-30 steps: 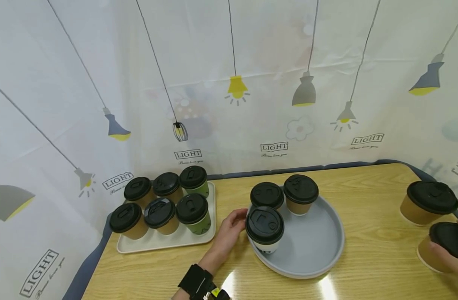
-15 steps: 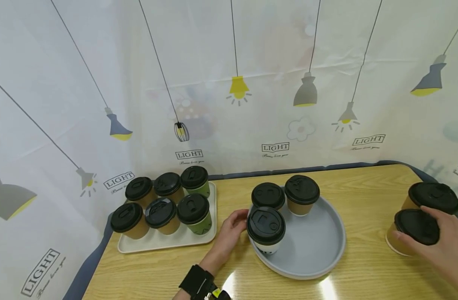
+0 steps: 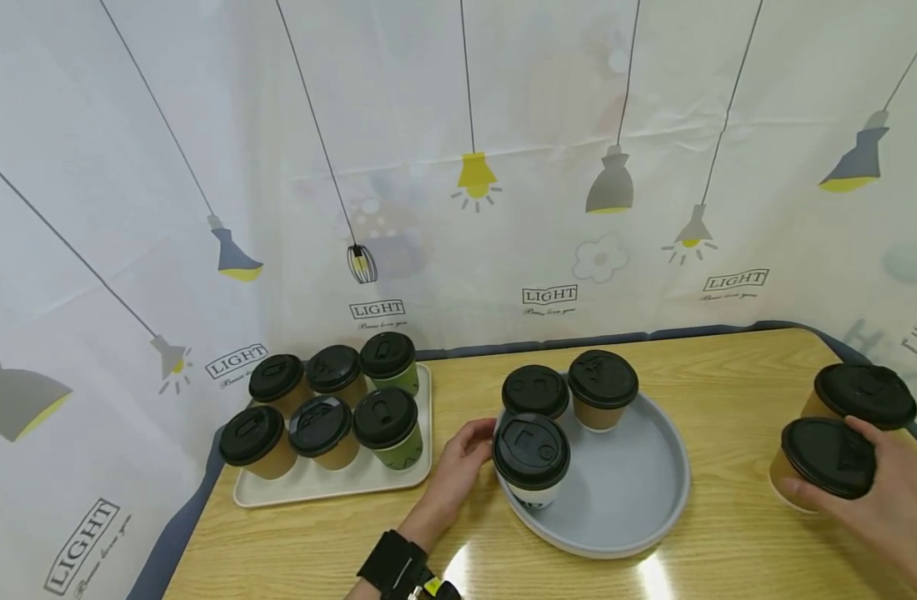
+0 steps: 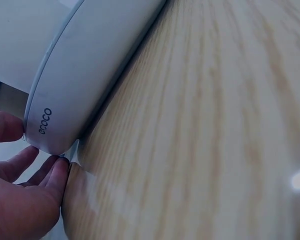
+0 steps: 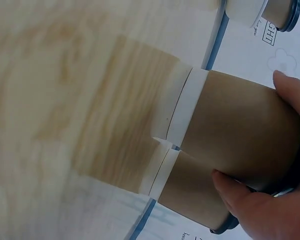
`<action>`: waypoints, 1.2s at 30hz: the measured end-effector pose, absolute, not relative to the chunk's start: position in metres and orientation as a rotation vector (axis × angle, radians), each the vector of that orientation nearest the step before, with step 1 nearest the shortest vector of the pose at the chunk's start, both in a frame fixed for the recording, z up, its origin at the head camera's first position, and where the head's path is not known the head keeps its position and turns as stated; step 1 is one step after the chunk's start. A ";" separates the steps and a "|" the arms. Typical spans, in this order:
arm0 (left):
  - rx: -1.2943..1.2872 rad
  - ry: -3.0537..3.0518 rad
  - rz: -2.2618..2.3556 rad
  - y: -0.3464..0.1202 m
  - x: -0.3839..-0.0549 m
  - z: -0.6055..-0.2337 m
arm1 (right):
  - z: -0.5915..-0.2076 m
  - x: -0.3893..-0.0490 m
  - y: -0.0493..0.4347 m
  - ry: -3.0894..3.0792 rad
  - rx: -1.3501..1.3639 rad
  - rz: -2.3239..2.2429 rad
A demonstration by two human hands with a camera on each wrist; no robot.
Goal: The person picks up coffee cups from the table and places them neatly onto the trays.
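My right hand (image 3: 889,500) grips a brown paper coffee cup (image 5: 245,130) with a black lid, thumb on one side and fingers on the other. The cup stands upright, its white-banded base apparently on the table. Just behind it is another brown coffee cup (image 3: 864,396) with a black lid. My left hand (image 3: 458,462) holds the left edge of a round grey tray (image 3: 616,500), its fingertips at the wall and near the base in the left wrist view. Three lidded cups stand on that tray: a white one (image 3: 532,458) in front, two (image 3: 603,387) behind.
A cream rectangular tray (image 3: 331,493) on the left bears several black-lidded cups in two rows, brown (image 3: 256,442) and green (image 3: 387,425). A printed curtain (image 3: 428,225) hangs behind the wooden table (image 3: 729,400).
My right hand has come in from the right edge, bringing the brown cup leftward; in the last half second it has barely moved. The left hand and round tray have stayed put.
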State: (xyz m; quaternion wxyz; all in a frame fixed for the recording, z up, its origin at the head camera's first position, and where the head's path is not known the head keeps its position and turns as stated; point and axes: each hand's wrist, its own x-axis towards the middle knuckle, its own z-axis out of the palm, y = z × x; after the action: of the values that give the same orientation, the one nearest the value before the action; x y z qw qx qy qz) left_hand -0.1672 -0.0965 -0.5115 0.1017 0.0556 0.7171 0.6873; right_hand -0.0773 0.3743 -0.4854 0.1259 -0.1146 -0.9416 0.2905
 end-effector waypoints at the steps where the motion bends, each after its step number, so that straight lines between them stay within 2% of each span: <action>1: 0.159 2.114 2.031 -0.097 -0.167 -0.511 | -0.485 -0.078 0.374 -2.735 -0.321 0.838; 7: 0.137 2.114 2.015 -0.096 -0.166 -0.509 | -0.476 -0.081 0.368 -2.673 -0.259 0.842; 15: 0.135 2.122 2.007 -0.096 -0.166 -0.508 | -0.437 -0.088 0.340 -2.697 -0.208 0.908; 21: 0.153 2.112 2.019 -0.096 -0.165 -0.508 | -0.421 -0.095 0.316 -2.677 -0.122 0.983; 28: 0.142 2.119 2.008 -0.096 -0.167 -0.510 | -0.417 -0.104 0.287 -2.635 0.054 1.044; 36: 0.126 2.118 2.003 -0.098 -0.168 -0.513 | -0.430 -0.114 0.264 -2.626 0.227 1.106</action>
State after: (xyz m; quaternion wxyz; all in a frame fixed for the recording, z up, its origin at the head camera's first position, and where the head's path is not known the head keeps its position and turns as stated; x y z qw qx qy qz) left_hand -0.1685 -0.0978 -0.5130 0.1118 0.0429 0.7214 0.6821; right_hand -0.1144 0.2636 -0.4296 0.1414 0.0785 -0.9095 0.3830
